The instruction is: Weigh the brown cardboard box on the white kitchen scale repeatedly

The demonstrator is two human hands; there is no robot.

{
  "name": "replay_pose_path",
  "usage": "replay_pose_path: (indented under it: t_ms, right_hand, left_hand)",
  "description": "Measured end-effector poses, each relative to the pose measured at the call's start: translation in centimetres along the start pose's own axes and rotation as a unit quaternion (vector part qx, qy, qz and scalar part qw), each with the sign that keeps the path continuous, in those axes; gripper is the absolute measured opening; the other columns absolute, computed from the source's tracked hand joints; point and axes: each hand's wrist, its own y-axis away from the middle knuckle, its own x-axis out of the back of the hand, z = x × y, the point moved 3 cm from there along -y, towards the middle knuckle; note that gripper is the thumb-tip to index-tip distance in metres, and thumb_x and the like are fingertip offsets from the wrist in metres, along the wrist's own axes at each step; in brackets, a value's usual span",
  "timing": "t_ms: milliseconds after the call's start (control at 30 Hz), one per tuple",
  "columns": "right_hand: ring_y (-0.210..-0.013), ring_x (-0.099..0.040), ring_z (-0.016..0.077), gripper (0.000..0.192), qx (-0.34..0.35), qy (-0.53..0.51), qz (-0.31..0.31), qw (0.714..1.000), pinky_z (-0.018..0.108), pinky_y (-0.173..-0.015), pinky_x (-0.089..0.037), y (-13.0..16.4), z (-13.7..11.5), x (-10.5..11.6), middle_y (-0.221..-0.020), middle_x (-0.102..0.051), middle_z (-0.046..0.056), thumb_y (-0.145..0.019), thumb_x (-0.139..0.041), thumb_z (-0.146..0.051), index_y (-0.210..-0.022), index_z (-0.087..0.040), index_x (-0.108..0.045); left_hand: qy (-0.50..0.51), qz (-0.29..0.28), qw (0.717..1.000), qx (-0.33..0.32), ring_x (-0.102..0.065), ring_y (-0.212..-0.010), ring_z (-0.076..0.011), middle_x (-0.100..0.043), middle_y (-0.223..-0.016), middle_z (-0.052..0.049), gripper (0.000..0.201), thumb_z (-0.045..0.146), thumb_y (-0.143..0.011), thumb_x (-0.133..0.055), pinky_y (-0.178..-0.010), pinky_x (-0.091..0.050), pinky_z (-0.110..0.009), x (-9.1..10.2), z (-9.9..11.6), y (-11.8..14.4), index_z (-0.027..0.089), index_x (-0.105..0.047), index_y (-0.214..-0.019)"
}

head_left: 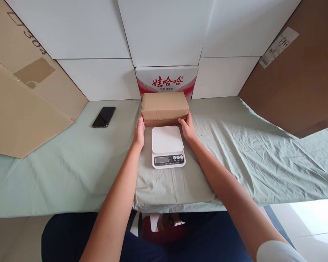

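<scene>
A closed brown cardboard box (pixel 165 103) is at the back middle of the cloth-covered table, gripped between my two hands. My left hand (pixel 139 131) presses along its left side, fingers pointing forward. At its near right corner, my right hand (pixel 188 126) wraps around the side with the thumb on the front face. Just in front of the box lies a white kitchen scale (pixel 168 142), its small grey display and several buttons facing me. Nothing sits on its square plate. The fingertips of both hands are partly hidden by the box.
A black phone (pixel 104 116) lies on the green cloth (pixel 71 163) to the left. Behind the box stands a white and red printed carton (pixel 166 78) against white panels (pixel 164 32). Large cardboard sheets rise at the left (pixel 30 91) and right (pixel 297 80).
</scene>
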Motion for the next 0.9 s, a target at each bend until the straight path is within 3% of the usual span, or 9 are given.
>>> replay_pose_path:
  t_ms: [100,200,300,433,533,633,767,900]
  right_hand:
    - [-0.144,-0.044,0.0306,0.062,0.002,-0.010,0.004,1.000,0.055,-0.128,-0.031,-0.1,0.0,0.0,-0.150,-0.055,0.010,-0.082,-0.056,-0.037,-0.142,-0.024,-0.046]
    - [-0.141,-0.046,0.0310,0.060,-0.009,-0.011,-0.009,1.000,0.058,-0.127,-0.032,-0.1,0.1,0.0,-0.148,-0.057,0.008,-0.083,-0.058,-0.039,-0.140,-0.026,-0.048]
    - [-0.143,-0.046,0.0310,0.062,0.002,-0.011,-0.022,1.000,0.057,-0.127,-0.033,-0.1,-0.2,-0.1,-0.151,-0.055,0.009,-0.084,-0.059,-0.042,-0.143,-0.026,-0.047]
    - [-0.148,-0.042,0.0303,0.070,0.059,-0.019,-0.039,0.997,0.057,-0.128,-0.032,0.5,-2.0,0.3,-0.160,-0.046,0.007,-0.089,-0.060,-0.050,-0.152,-0.031,-0.038]
    - [-0.150,-0.040,0.0309,0.073,0.113,-0.008,-0.055,0.992,0.058,-0.128,-0.033,2.7,-4.2,1.4,-0.161,-0.044,0.006,-0.092,-0.058,-0.058,-0.156,-0.036,-0.031]
    - [-0.146,-0.044,0.0330,0.070,0.128,0.016,-0.066,0.989,0.060,-0.125,-0.036,6.3,-5.6,2.8,-0.154,-0.048,0.010,-0.093,-0.058,-0.060,-0.154,-0.034,-0.035]
    - [-0.135,-0.051,0.0325,0.067,0.107,0.036,-0.075,0.991,0.059,-0.117,-0.044,10.5,-5.9,4.1,-0.148,-0.050,0.012,-0.095,-0.055,-0.059,-0.153,-0.033,-0.037]
    - [-0.128,-0.053,0.0323,0.065,0.097,0.053,-0.063,0.992,0.058,-0.111,-0.047,11.7,-5.9,4.2,-0.145,-0.051,0.014,-0.097,-0.052,-0.060,-0.153,-0.032,-0.037]
  left_hand:
    - [0.004,0.023,1.000,0.000,-0.022,-0.162,-0.0229,-0.027,-0.174,-0.008,0.090,0.080,-0.093,-0.036,-0.132,-0.022,-0.035,0.0,0.1,0.2,0.021,-0.039,-0.162]
    - [0.013,0.023,1.000,0.009,-0.027,-0.161,-0.0262,-0.035,-0.170,-0.012,0.092,0.081,-0.091,-0.041,-0.131,-0.025,-0.039,-0.2,0.1,0.3,0.018,-0.044,-0.158]
    - [0.016,0.011,1.000,-0.004,-0.030,-0.160,-0.0272,-0.046,-0.165,-0.011,0.086,0.079,-0.091,-0.046,-0.131,-0.026,-0.041,-0.3,0.5,0.4,0.021,-0.051,-0.154]
    - [0.005,0.008,0.999,-0.047,-0.032,-0.159,-0.0260,-0.044,-0.167,-0.008,0.077,0.073,-0.094,-0.049,-0.131,-0.025,-0.040,-0.1,2.2,1.2,0.025,-0.053,-0.153]
    - [-0.006,-0.017,0.996,-0.093,-0.032,-0.160,-0.0262,-0.041,-0.169,-0.006,0.072,0.070,-0.097,-0.047,-0.131,-0.025,-0.041,0.2,3.9,3.9,0.028,-0.050,-0.155]
    - [-0.014,-0.032,0.994,-0.102,-0.027,-0.161,-0.0290,-0.036,-0.171,-0.009,0.077,0.071,-0.097,-0.045,-0.132,-0.023,-0.044,0.8,4.8,8.0,0.025,-0.045,-0.159]
    - [-0.047,-0.040,0.993,-0.098,-0.024,-0.161,-0.0334,-0.035,-0.170,-0.012,0.083,0.073,-0.095,-0.046,-0.132,-0.023,-0.048,1.4,4.6,12.6,0.023,-0.041,-0.161]
    - [-0.055,-0.026,0.994,-0.090,-0.026,-0.160,-0.0347,-0.036,-0.170,-0.014,0.085,0.074,-0.095,-0.046,-0.132,-0.024,-0.049,1.6,3.9,14.2,0.023,-0.040,-0.162]
